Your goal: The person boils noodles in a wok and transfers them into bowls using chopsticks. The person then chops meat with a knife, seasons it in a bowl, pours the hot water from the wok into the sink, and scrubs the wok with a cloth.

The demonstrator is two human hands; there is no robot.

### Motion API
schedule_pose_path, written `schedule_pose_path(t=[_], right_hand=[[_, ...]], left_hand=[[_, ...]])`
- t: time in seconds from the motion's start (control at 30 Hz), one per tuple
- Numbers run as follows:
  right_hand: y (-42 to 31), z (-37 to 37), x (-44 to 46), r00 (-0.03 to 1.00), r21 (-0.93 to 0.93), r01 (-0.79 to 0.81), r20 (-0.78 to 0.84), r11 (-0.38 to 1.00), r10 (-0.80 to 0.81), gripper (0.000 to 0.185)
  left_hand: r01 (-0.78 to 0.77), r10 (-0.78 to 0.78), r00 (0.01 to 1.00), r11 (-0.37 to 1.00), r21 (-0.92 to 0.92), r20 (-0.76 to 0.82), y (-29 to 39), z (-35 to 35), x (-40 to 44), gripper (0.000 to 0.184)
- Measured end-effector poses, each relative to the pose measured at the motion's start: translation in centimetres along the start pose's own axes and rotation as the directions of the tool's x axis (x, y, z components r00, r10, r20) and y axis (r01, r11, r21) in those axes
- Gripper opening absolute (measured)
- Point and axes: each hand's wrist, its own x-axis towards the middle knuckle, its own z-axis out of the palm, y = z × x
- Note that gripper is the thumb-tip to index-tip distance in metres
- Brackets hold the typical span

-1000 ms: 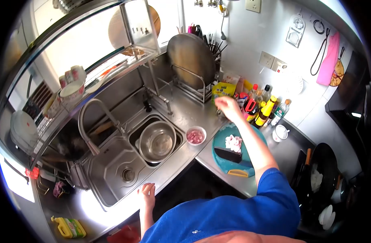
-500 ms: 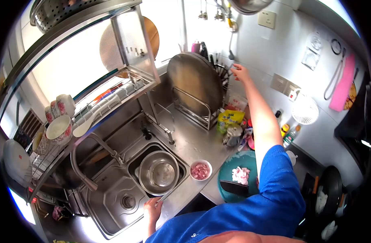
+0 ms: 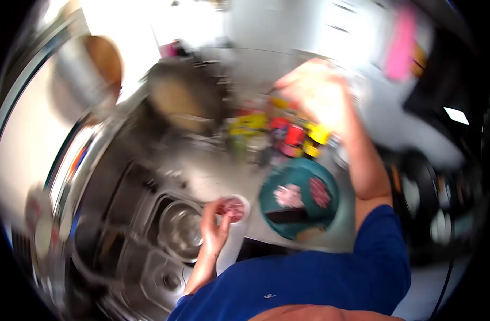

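Note:
My left hand point(image 3: 215, 227) grips the left edge of a small white bowl point(image 3: 247, 207) of cut reddish meat, thumb and fingers on its rim. Blurred by motion, my right hand point(image 3: 317, 91) is raised over the bottles at the back; its fingers are smeared and anything in them cannot be made out. On the round teal cutting board point(image 3: 301, 170) lie a pile of pale pink pieces point(image 3: 289, 196) and a pile of darker red meat point(image 3: 319, 192). A dark knife blade point(image 3: 286, 215) rests at the board's front.
Left of the bowl, a metal basin point(image 3: 180, 230) sits in the sink point(image 3: 151, 267). Behind the board stand a yellow packet point(image 3: 248, 124) and several bottles point(image 3: 295, 136). A large round board point(image 3: 175, 99) leans in a rack. A dark wok point(image 3: 421, 179) is at the right.
The view has turned right. My left hand has moved from the sink's front edge onto the bowl. My right arm has swung from beside the chopstick holder to above the bottles.

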Motion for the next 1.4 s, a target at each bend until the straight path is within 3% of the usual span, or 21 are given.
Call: schedule_pose_path(t=[0.03,0.13,0.2,0.3,0.33,0.4,0.47,0.53,0.6,0.63,0.73,0.77,0.87,0.97,1.0,1.03,1.07,1.13,1.27,1.33,1.4], right_hand=[[-2.8,-1.0,-2.6,0.998,0.272,0.011,-0.057,0.962,0.004,0.005],[-9.9,-3.3,-10.8,0.902,0.324,-0.252,0.419,0.912,0.1,0.008],[-13.2,-3.7,-16.4,0.84,0.42,-0.456,0.496,0.785,0.223,0.008],[-16.4,-8.1,-22.6,0.826,0.423,-0.553,0.391,0.718,0.405,0.01],[-17.5,-10.9,-24.6,0.724,0.41,-0.689,0.391,0.597,0.568,0.014],[-19.5,-16.4,-29.9,0.407,0.572,-0.794,0.25,0.205,0.879,0.028],[-21.5,-21.4,-36.1,0.278,0.079,-0.955,-0.089,0.285,0.956,0.041],[-24.8,-23.5,-40.4,0.143,-0.036,-0.989,-0.016,0.142,0.99,0.052],[-28.0,-23.3,-41.1,0.132,0.289,-0.948,-0.027,0.134,0.991,0.059],[-28.8,-23.3,-41.0,0.29,0.317,-0.895,-0.123,0.314,0.949,0.052],[-29.8,-26.4,-40.5,0.469,0.212,-0.842,-0.164,0.496,0.868,0.034],[-29.8,-27.3,-39.8,0.45,0.157,-0.861,-0.206,0.483,0.869,0.014],[-28.4,-29.9,-40.5,0.342,0.235,-0.894,-0.193,0.382,0.92,0.01],[-24.3,-34.6,-41.8,0.459,0.084,-0.855,-0.338,0.512,0.822,0.004],[-22.4,-36.1,-42.9,0.281,0.213,-0.9,-0.387,0.382,0.878,0.003],[-19.8,-38.0,-43.9,0.119,0.299,-0.92,-0.398,0.252,0.909,0.006],[-17.2,-39.9,-45.0,0.114,0.19,-0.958,-0.429,0.213,0.896,0.01],[-11.1,-43.2,-49.4,0.085,0.04,-0.993,-0.401,0.111,0.912,0.015],[-1.6,-44.3,-56.3,-0.106,0.104,-0.992,-0.331,-0.075,0.938,0.021],[1.4,-42.8,-58.5,-0.21,0.393,-0.913,-0.234,-0.105,0.949,0.021],[2.7,-41.1,-58.6,-0.158,0.417,-0.906,-0.183,-0.069,0.97,0.02]], left_hand=[[-0.038,0.042,0.998,0.997,-0.069,0.056,2.1,1.6,1.1,0.051],[-0.072,0.121,0.879,0.99,-0.123,0.462,5.9,5.9,2.0,0.076],[-0.392,0.459,0.633,0.885,-0.253,0.624,8.7,10.6,0.8,0.048],[-0.437,0.608,0.484,0.791,-0.428,0.629,11.6,16.5,-4.6,0.017],[-0.138,0.552,0.58,0.792,-0.595,0.599,15.1,18.2,-6.0,0.014],[0.236,0.39,0.337,0.846,-0.478,0.857,14.4,20.9,-8.7,0.018],[0.718,0.373,0.395,0.444,-0.535,0.839,17.4,23.7,-11.2,0.04],[0.954,0.191,0.298,-0.101,-0.284,0.935,20.7,26.0,-13.3,0.046],[0.967,0.058,0.225,-0.137,-0.216,0.973,23.5,28.8,-16.1,0.046],[0.98,0.168,0.2,-0.022,-0.199,0.965,23.5,30.3,-17.4,0.046],[0.991,0.262,0.097,-0.117,-0.069,0.96,24.4,32.9,-20.6,0.048],[0.99,0.248,0.105,-0.122,-0.076,0.963,24.8,33.2,-21.3,0.048],[0.99,0.344,0.121,-0.114,-0.086,0.931,26.4,34.4,-21.8,0.046],[0.987,0.442,0.043,0.119,-0.106,0.896,26.5,35.5,-20.9,0.045],[0.987,0.435,0.05,0.113,-0.11,0.899,25.7,36.1,-20.8,0.045],[0.937,0.379,0.021,0.316,-0.15,0.925,25.0,36.6,-20.5,0.039],[0.844,0.317,0.004,0.508,-0.173,0.949,24.3,37.1,-20.1,0.034],[0.838,0.279,0.008,0.523,-0.158,0.96,22.8,38.2,-19.9,0.025],[0.728,0.078,0.002,0.683,-0.055,0.997,20.7,39.8,-20.1,0.023],[0.741,-0.052,0.036,0.672,0.008,0.998,20.2,40.6,-20.2,0.023],[0.763,-0.094,0.05,0.646,0.023,0.994,19.6,41.1,-20.1,0.022]])
